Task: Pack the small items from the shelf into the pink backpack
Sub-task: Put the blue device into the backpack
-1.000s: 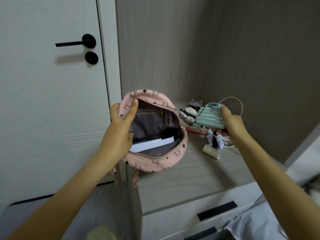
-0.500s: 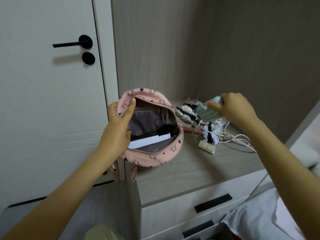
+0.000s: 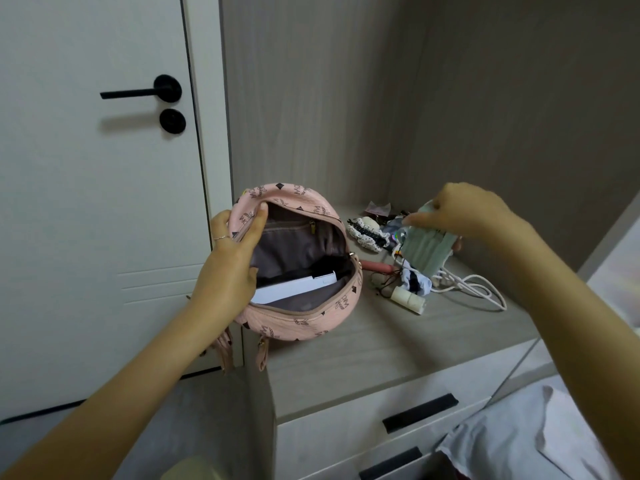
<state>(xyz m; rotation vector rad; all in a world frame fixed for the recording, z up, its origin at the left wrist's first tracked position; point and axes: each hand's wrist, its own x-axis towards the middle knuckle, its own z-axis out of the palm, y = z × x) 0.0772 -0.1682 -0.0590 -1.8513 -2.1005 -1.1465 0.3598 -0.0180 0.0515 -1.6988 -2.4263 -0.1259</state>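
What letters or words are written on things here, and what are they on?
"MCM": repeated, some sideways, on the pink backpack.
White box inside the backpack: tiny mark, too small to read.
Green face masks in the right hand: no writing visible.
White tube on the shelf: nothing readable.

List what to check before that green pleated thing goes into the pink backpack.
1. Bag mouth open: ok; the left hand holds back the rim of the pink backpack.
2. Grip: ok; the right hand pinches the green pleated item, held above the shelf.
3. Room inside: ok; a white box lies low, with space above it.
4. Item free of the white cable: cannot tell; its lower corner overlaps the clutter.
5. Backpack seated on the shelf: ok, though its straps hang over the edge.
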